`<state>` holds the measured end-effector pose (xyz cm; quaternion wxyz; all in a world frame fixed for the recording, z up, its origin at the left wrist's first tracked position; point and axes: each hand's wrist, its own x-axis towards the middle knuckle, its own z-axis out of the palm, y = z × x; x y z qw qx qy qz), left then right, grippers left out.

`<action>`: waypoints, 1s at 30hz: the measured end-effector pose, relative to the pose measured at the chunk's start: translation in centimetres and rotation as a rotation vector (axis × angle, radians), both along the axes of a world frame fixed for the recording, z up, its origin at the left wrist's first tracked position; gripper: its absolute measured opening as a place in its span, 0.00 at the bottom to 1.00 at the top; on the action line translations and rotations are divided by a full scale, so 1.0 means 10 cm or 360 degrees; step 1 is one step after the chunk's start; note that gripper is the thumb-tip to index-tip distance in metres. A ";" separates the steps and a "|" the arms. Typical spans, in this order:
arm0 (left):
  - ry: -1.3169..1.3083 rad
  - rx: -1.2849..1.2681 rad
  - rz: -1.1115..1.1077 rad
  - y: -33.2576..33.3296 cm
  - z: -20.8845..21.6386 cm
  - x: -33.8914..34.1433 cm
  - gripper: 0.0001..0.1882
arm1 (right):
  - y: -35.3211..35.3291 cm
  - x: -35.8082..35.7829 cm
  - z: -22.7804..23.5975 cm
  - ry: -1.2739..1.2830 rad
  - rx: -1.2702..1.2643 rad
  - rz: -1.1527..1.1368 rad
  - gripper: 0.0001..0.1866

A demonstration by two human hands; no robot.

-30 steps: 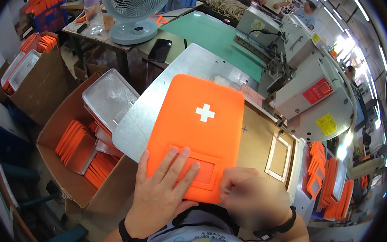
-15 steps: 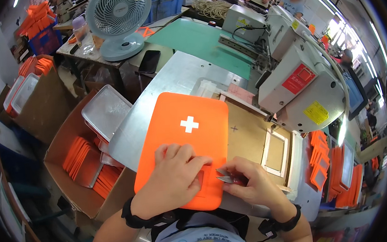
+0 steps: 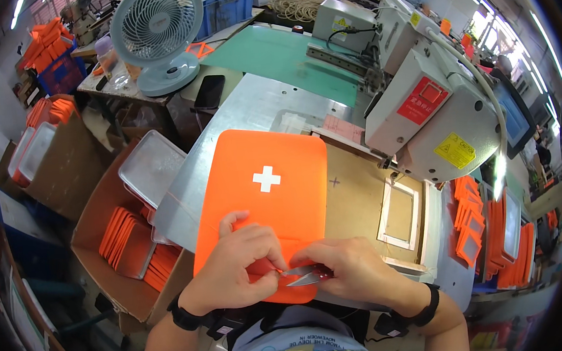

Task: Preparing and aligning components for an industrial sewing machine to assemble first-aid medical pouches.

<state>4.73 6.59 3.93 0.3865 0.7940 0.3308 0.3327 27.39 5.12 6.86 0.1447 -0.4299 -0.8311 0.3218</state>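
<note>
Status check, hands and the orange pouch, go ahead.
Left hand pressing the orange pouch flat. Right hand shut on small snips at its near edge. Sewing machine beside, not in the way.

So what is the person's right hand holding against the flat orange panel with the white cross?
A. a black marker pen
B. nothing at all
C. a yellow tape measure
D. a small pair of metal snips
D: the right hand pinches small metal snips at the near edge of the flat orange panel with the white cross, while the left hand presses the panel down.
</note>
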 end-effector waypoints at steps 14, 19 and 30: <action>-0.0046 0.0051 -0.0047 0.00 0.01 -0.05 0.06 | 0.15 -0.04 -0.11 0.0091 0.0160 0.0072 0.10; -0.0040 0.0050 -0.0042 -0.01 0.00 -0.07 0.06 | 0.16 0.24 0.02 0.0592 -0.0514 -0.0152 0.05; -0.0066 0.0117 -0.0021 -0.01 -0.04 -0.05 0.04 | 0.23 -0.06 0.02 0.0120 0.0021 -0.0148 0.08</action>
